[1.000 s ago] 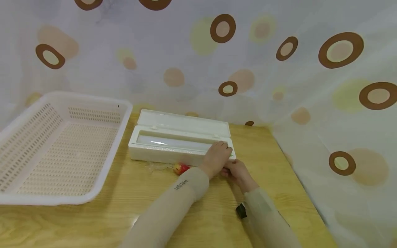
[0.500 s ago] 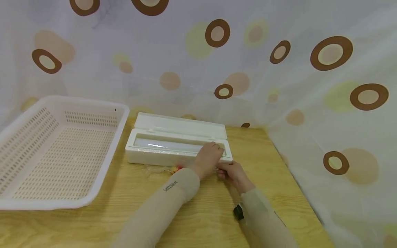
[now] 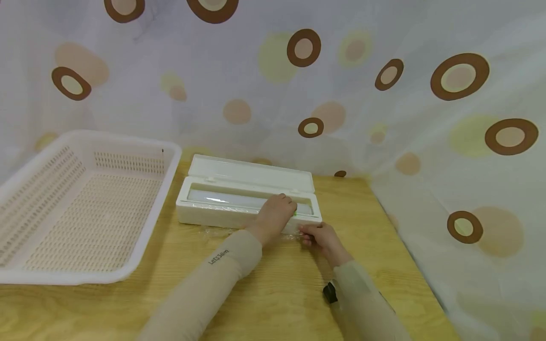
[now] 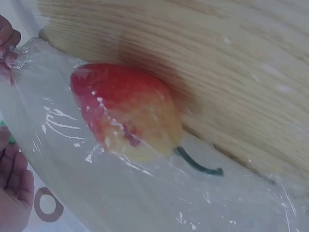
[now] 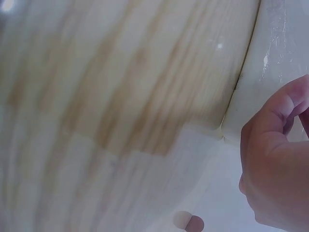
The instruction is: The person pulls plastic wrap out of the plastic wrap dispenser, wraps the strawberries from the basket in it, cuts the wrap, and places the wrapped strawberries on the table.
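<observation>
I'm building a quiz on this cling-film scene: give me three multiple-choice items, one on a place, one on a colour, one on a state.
1. Where does the white basket stand on the table?
A. left of the dispenser box
B. on top of the box
C. right of the box

2. What colour is the fruit under the cling film?
A. purple
B. red and yellow
C. all green

3. How is the lid of the dispenser box?
A. shut
B. taken off and lying in the basket
C. open, folded back

Answers:
1 A, the head view shows the basket to the box's left.
2 B, the left wrist view shows red fading into yellow.
3 C, the roll lies bare in the box, the lid behind it.
</observation>
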Demonstrator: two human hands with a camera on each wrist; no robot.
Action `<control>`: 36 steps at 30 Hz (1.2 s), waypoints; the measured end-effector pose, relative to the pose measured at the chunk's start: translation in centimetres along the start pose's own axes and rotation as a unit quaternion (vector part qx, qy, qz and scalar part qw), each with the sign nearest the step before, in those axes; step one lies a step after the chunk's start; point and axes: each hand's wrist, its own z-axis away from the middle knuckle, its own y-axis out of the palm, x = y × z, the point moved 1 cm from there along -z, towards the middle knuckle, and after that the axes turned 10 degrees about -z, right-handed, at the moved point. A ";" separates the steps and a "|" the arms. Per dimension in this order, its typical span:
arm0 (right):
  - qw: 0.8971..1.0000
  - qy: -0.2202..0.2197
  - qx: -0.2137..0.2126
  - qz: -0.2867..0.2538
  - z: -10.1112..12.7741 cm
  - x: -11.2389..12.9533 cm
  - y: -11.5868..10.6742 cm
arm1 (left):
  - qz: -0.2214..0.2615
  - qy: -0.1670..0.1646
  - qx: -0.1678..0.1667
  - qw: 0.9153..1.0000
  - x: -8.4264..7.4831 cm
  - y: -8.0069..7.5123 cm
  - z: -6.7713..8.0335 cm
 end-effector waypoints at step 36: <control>1.000 -0.004 -0.004 0.005 0.0 0.3 0.1 | 0.056 -0.062 -0.077 0.994 7.5 0.0 6.2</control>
